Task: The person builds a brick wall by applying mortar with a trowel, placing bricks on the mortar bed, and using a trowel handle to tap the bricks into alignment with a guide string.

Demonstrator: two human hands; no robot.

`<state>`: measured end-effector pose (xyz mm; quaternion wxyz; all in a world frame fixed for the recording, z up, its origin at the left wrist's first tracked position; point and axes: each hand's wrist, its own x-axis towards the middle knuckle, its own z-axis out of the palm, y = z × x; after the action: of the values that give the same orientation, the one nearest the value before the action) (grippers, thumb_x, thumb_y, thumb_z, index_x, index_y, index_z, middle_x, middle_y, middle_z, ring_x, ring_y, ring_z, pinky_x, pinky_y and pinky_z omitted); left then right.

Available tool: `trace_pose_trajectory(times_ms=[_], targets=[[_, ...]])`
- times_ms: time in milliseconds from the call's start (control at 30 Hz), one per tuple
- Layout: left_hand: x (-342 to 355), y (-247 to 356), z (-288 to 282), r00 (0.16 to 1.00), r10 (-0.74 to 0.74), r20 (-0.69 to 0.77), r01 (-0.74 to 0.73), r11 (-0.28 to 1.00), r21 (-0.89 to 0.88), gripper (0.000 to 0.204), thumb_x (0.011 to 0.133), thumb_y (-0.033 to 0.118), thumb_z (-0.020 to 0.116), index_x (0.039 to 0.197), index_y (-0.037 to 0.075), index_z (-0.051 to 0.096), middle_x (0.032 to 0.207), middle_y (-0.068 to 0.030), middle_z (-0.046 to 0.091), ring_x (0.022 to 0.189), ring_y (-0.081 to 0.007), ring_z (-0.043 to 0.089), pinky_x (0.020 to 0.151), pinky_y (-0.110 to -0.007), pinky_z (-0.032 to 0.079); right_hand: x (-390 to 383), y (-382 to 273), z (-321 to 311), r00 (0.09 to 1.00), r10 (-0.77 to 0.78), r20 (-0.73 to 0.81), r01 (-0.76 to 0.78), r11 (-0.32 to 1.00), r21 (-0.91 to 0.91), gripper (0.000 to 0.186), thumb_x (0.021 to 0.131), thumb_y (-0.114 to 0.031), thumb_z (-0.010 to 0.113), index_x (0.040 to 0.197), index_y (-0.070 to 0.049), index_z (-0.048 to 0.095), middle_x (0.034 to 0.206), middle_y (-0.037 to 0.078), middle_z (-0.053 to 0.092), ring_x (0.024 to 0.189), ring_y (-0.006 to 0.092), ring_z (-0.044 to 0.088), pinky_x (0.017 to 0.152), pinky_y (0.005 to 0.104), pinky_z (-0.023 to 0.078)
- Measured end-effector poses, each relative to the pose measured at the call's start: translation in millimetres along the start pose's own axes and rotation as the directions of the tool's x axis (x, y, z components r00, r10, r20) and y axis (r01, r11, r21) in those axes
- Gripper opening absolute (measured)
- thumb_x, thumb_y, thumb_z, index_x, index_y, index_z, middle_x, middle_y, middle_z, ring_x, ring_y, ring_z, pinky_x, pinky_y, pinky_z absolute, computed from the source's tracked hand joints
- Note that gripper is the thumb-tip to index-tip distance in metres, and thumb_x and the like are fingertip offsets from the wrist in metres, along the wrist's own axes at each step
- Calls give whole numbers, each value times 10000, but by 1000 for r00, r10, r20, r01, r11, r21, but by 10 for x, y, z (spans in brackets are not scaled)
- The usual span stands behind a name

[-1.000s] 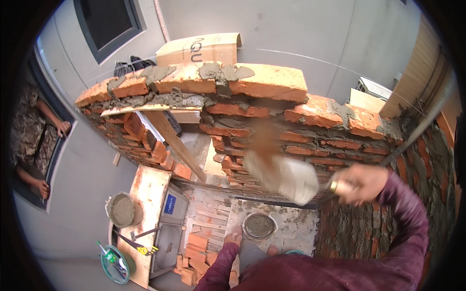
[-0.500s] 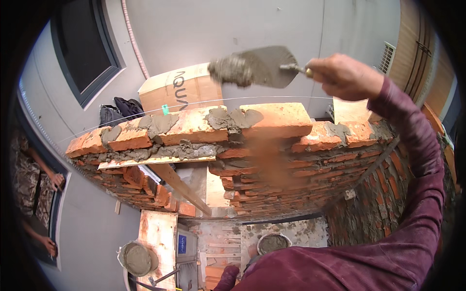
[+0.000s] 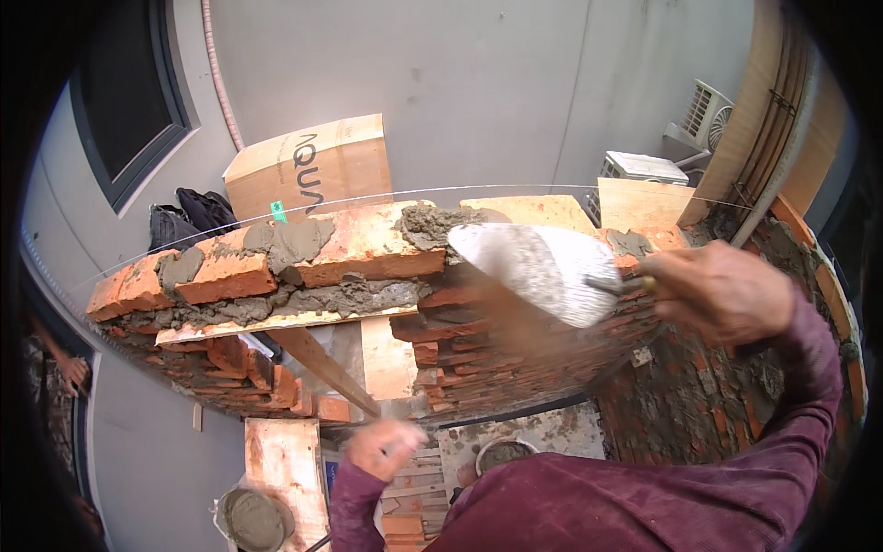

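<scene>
My right hand (image 3: 722, 293) is closed round the handle of a trowel (image 3: 552, 269). Its wet, shiny blade tilts over the top of the brick wall (image 3: 529, 359), with its tip close to a lump of grey mortar (image 3: 430, 226). Behind the blade, a brick (image 3: 538, 210) on the top course is partly hidden. My left hand (image 3: 386, 448) is raised in front of the lower wall. Its fingers are smeared by motion, and nothing shows in its grip. A brownish blur hangs below the trowel, too smeared to make out.
A taut string (image 3: 368, 196) runs along the wall top. Below left, a bucket of mortar (image 3: 253, 520) stands by a wooden board (image 3: 285, 460); another mortar bucket (image 3: 504, 453) sits below. Behind the wall is a cardboard box (image 3: 313, 170). Another person's hand (image 3: 74, 375) shows far left.
The trowel has come down from above the wall to its top, and the mortar clump has left its blade. Mortar is piled higher beside the brick. My left hand has risen into view.
</scene>
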<state>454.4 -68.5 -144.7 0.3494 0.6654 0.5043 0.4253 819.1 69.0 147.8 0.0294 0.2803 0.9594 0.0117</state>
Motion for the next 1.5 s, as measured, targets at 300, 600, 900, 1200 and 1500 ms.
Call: trace_pose_trajectory(times_ms=[300, 600, 900, 1200, 1500], targets=[[1514, 801, -613, 788, 603, -121, -131, 356, 925, 489, 787, 171, 710, 1243, 58, 577, 1226, -122, 595, 1209, -304, 515, 1114, -523, 266, 683, 300, 378, 997, 68, 46, -67, 998, -19, 230, 936, -180, 526, 948, 45, 484, 763, 222, 591, 744, 400, 613, 664, 473, 479], [1654, 697, -575, 790, 584, -186, -104, 428, 898, 401, 758, 193, 757, 1142, 148, 651, 1141, -7, 637, 1086, -206, 584, 1104, -606, 224, 877, 100, 30, 945, 202, 255, -248, 955, 162, 308, 951, -181, 458, 975, 101, 580, 835, 245, 648, 778, 381, 644, 749, 451, 509], [1691, 676, -638, 772, 607, -191, -137, 452, 881, 337, 778, 151, 737, 1108, 168, 671, 1097, -2, 652, 1058, -211, 596, 1107, -585, 231, 547, -197, -266, 930, 285, 232, -315, 943, 105, 302, 967, -202, 478, 891, 78, 560, 727, 219, 611, 713, 373, 630, 694, 462, 492], [1744, 644, -609, 728, 655, -203, -143, 434, 890, 276, 775, 131, 736, 1042, 190, 699, 1023, 17, 662, 1000, -186, 613, 1094, -602, 250, 1105, -63, -1, 952, -104, 289, 174, 959, -225, 357, 950, -166, 416, 697, 37, 564, 724, 127, 538, 644, 232, 570, 665, 401, 526], [1718, 669, -676, 755, 635, -164, -142, 402, 904, 318, 827, 113, 691, 1133, 195, 665, 1045, 7, 656, 992, -212, 600, 1096, -557, 253, 133, -38, 526, 924, 377, -64, -377, 926, 3, 220, 971, -227, 491, 881, -27, 502, 669, 118, 478, 611, 265, 522, 614, 431, 445]])
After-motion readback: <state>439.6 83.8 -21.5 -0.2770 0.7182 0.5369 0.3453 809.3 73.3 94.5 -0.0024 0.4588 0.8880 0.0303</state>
